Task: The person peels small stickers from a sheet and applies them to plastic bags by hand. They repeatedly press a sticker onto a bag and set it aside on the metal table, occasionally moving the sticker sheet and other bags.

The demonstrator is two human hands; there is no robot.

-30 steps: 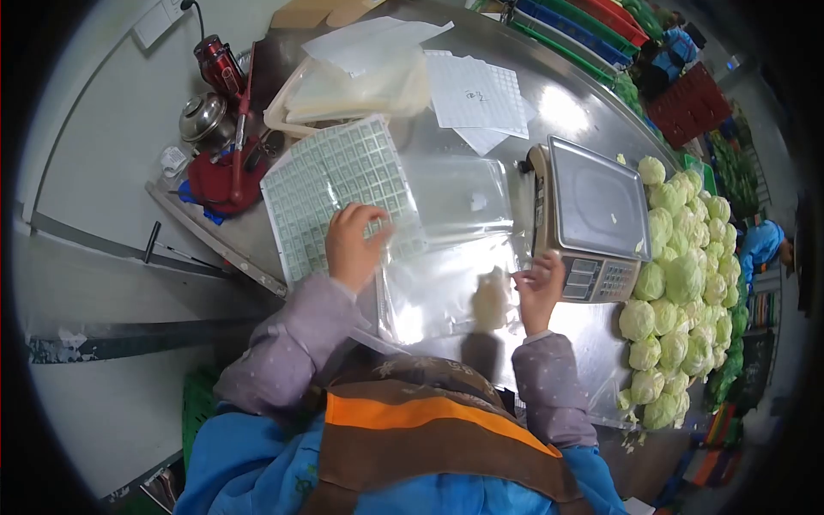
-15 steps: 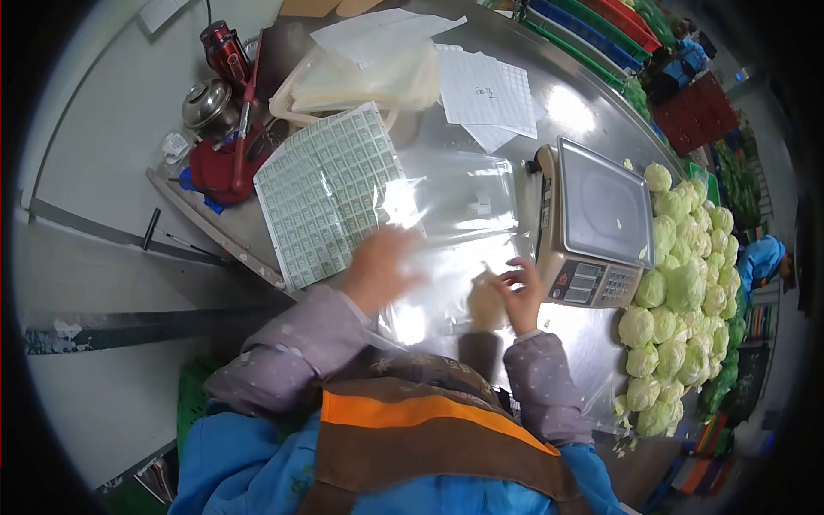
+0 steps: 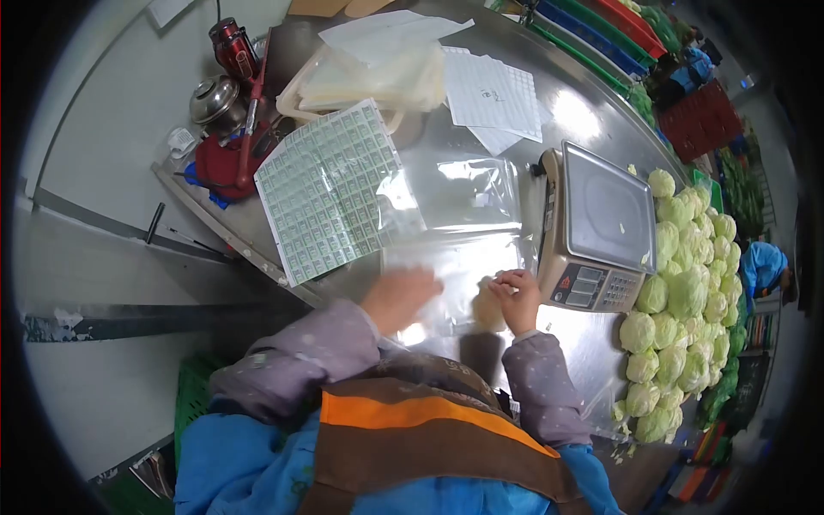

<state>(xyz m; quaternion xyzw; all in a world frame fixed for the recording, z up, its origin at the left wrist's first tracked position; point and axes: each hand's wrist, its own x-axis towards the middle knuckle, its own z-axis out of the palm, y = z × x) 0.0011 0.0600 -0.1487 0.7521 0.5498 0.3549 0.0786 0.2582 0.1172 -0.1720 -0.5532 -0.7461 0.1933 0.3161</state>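
Note:
A stack of clear plastic bags (image 3: 455, 262) lies on the steel table (image 3: 592, 343) in front of me. My left hand (image 3: 399, 296) is blurred by motion over the near left part of the top bag; I cannot make out its fingers. My right hand (image 3: 515, 299) rests on the bag's near right edge with its fingers curled and pinched on the plastic. A green sheet of small labels (image 3: 330, 193) lies to the left, beyond my left hand, with its right side under more clear bags (image 3: 468, 193).
A weighing scale (image 3: 596, 225) stands right of the bags, with a heap of several cabbages (image 3: 687, 283) beyond it. At the back are a tray of bags (image 3: 369, 79), white sheets (image 3: 491, 90), a red flask (image 3: 233, 47), a metal lid (image 3: 213, 99) and a red cloth (image 3: 221, 163).
My left hand left the label sheet and swept down and right onto the clear bag. My right hand drew back from the scale's keypad toward the bag's near edge.

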